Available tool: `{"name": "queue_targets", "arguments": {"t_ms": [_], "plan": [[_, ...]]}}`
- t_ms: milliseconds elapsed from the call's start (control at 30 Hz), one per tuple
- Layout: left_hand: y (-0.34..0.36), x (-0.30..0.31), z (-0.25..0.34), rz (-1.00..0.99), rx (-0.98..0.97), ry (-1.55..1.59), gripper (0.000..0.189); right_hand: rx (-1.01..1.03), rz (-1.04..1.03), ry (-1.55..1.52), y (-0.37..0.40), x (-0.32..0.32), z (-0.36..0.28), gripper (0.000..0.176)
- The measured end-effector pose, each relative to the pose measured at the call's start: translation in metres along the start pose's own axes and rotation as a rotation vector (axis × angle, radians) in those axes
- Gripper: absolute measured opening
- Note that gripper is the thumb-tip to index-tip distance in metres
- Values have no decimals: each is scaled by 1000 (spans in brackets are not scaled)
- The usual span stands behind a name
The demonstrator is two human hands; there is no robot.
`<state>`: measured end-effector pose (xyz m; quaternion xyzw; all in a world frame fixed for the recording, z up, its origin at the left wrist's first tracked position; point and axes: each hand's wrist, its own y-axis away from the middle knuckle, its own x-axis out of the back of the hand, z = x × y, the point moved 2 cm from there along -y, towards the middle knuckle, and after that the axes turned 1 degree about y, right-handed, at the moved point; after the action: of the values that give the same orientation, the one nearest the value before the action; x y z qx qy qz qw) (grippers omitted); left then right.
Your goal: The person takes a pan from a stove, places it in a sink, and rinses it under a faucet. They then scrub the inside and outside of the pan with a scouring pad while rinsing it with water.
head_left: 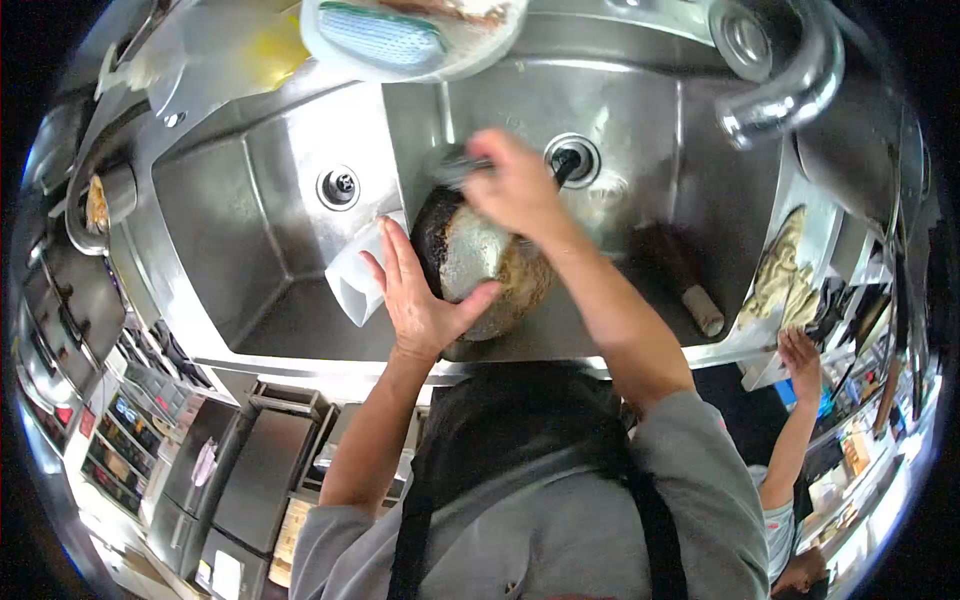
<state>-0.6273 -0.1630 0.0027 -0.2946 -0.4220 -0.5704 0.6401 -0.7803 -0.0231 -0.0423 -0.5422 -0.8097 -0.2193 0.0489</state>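
A round pan [478,250] with a scorched, crusted underside lies bottom up in the right-hand sink basin. Its dark handle [567,165] reaches toward the drain. My left hand [418,305] rests with fingers spread on the pan's left edge, thumb across the crusted surface. In my right hand [518,185] is a grey scourer [455,165], gripped over the pan's far edge and blurred by motion. Beside my left fingers, a white plastic container [355,275] leans at the divider between the basins.
A white tub [420,65] holding a blue-and-white sponge [380,37] stands behind the sink. The faucet [780,100] arches over the back right. A pale-ended cylinder [703,310] lies in the right basin. Near a crumpled cloth [785,270] is another person's hand [800,355].
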Motion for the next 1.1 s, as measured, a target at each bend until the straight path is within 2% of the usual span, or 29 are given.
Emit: {"name": "queue_targets", "arguments": {"t_ms": [33, 67, 100, 167, 233, 300, 333, 400, 500, 533, 567, 600, 633, 667, 700, 800, 833, 867, 900, 967, 1000, 1033, 1100], "plan": [[-1, 3, 2, -10, 5, 14, 146, -135, 69, -6, -2, 10, 36, 33], [-4, 4, 3, -21, 5, 29, 146, -147, 116, 186, -5, 24, 63, 34], [-9, 3, 2, -9, 9, 29, 146, -256, 98, 123, -5, 30, 58, 36], [-4, 3, 2, -35, 7, 22, 147, -82, 101, 192, -9, 14, 44, 34], [1, -1, -2, -34, 13, 45, 146, 60, -98, 148, -7, -4, -22, 27], [1, 0, 0, -33, 21, 32, 147, 269, -184, 299, -12, -23, -43, 27], [2, -2, -3, -33, -4, 26, 147, 130, -110, 129, -10, -14, -30, 28], [4, -3, -3, -26, 2, 34, 149, -123, 20, 125, -15, 7, 23, 30], [-3, -2, -4, -19, 18, 59, 151, -321, 86, 79, -3, 29, 89, 42], [-3, -4, -5, -14, 17, 64, 151, -266, 60, 89, -5, 30, 60, 43], [-1, -3, -5, -18, 4, 70, 151, -134, 121, 197, -4, 16, 45, 33], [0, -4, -4, -31, 32, 78, 151, -98, 12, 24, -4, 6, 10, 34], [2, -4, -6, -27, 11, 30, 151, -2, -195, 116, 0, 9, -38, 36], [7, -10, -12, -16, -1, 11, 151, 243, -218, 198, 0, -13, -46, 37], [12, -12, -17, -9, -4, -17, 151, 332, -205, 291, 5, -21, -52, 38], [5, -4, -7, -31, 17, 30, 152, -142, -55, -90, 5, 12, 9, 34], [2, -5, -8, -16, -7, 31, 151, -64, 139, 165, 6, 16, 51, 31], [0, -4, -5, -18, 27, 63, 150, -158, 87, -4, 13, 32, 61, 29], [-4, -4, -6, -7, 35, 55, 150, -230, 77, 64, 16, 36, 57, 31], [1, -4, -5, -13, 13, 59, 149, -42, 115, 64, 24, 19, 20, 28], [2, -2, -3, -32, 8, 51, 142, 15, -15, 137, 30, 14, -15, 28], [2, -3, -4, -8, -39, 12, 142, 171, -149, 222, 35, 13, -49, 27], [1, -2, -1, -20, -12, 4, 142, 298, -12, 133, 43, -5, -28, 28]]}}
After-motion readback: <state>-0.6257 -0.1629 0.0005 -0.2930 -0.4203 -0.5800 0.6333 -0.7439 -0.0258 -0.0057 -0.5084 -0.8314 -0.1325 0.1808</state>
